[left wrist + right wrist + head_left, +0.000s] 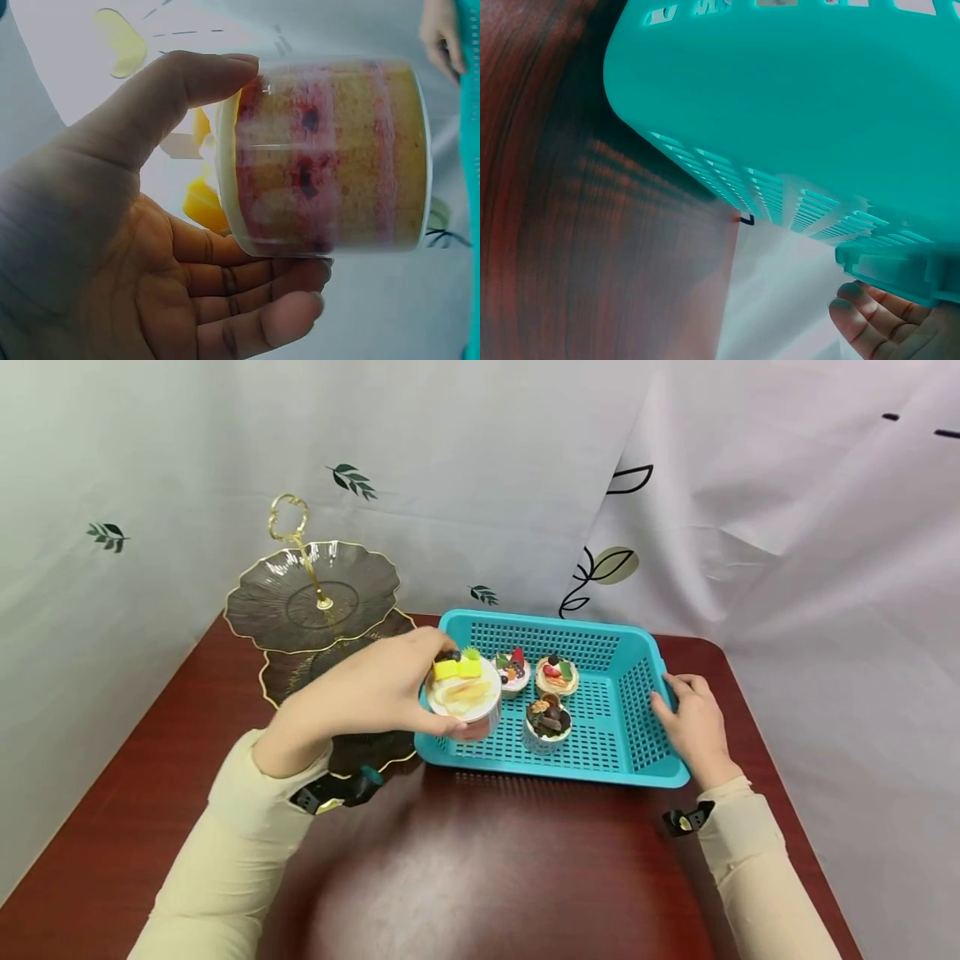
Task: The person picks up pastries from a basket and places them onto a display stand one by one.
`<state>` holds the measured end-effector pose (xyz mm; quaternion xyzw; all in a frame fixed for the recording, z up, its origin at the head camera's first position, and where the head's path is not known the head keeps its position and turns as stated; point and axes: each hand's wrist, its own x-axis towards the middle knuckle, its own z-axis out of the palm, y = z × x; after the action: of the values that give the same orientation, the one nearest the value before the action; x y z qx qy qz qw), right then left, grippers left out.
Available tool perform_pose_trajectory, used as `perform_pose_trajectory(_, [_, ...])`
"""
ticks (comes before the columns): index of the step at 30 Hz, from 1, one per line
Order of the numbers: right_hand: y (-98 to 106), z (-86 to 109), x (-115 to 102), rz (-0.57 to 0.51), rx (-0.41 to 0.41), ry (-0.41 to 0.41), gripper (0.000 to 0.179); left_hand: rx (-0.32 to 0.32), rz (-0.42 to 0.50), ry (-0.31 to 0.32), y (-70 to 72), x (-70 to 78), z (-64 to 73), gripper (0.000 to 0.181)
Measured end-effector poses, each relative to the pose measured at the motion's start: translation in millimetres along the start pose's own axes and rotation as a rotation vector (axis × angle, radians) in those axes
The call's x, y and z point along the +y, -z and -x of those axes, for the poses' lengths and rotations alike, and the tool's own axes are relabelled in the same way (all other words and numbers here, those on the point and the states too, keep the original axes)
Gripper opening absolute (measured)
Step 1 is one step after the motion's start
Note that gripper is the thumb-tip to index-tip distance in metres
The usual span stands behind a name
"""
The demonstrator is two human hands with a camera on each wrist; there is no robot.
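In the head view my left hand point(375, 685) holds a cake cup point(465, 693) above the left end of a turquoise basket point(652, 652). Yellow fruit cubes and cream top this clear cup, and the left wrist view shows layered sponge and pink filling through the wall of the cake cup point(330, 157). Thumb and fingers grip it from opposite sides. My right hand point(693, 727) grips the basket's right rim, its fingers beneath the lip in the right wrist view. Inside the basket stand a chocolate-topped cup point(547, 727) and two fruit-topped cups, one pink-creamed point(512, 672), one strawberry-topped point(557, 677).
A dark tiered stand point(311, 597) with gold-edged scalloped plates and a gold ring handle stands left of the basket. Everything rests on a reddish-brown table point(480, 868). Behind it hangs a pale curtain point(480, 468) with leaf prints.
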<state>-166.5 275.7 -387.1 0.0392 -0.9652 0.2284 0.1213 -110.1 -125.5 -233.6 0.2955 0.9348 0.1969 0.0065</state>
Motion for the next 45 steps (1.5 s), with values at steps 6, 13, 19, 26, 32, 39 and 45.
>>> perform_pose_trajectory(6, [0.9,-1.0,1.4,0.003,0.007,0.013,0.051,0.057,-0.019,0.05,35.5,4.2,10.7,0.061])
perform_pose_trajectory(13, [1.0,-0.6,1.3,0.0,-0.003,0.021,0.051,0.079,-0.067,0.155,65.4,0.4,14.2,0.057])
perform_pose_trajectory(19, [1.7,1.6,1.8,0.004,-0.01,0.019,0.05,0.109,-0.09,0.256,77.4,-10.5,15.4,0.057])
perform_pose_trajectory(26, [0.9,1.7,1.9,0.002,-0.002,0.029,0.049,0.143,-0.144,0.367,86.5,-20.1,18.4,0.057])
perform_pose_trajectory(32, [1.0,1.6,1.3,0.002,0.005,0.029,0.049,0.161,-0.148,0.413,90.0,-26.7,17.2,0.053])
perform_pose_trajectory(39, [0.6,1.8,1.5,0.001,0.01,0.033,0.049,0.195,-0.131,0.484,90.8,-32.5,19.9,0.071])
perform_pose_trajectory(45, [1.1,1.2,0.9,0.006,0.01,0.028,0.049,0.246,-0.179,0.516,90.2,-32.2,19.2,0.06])
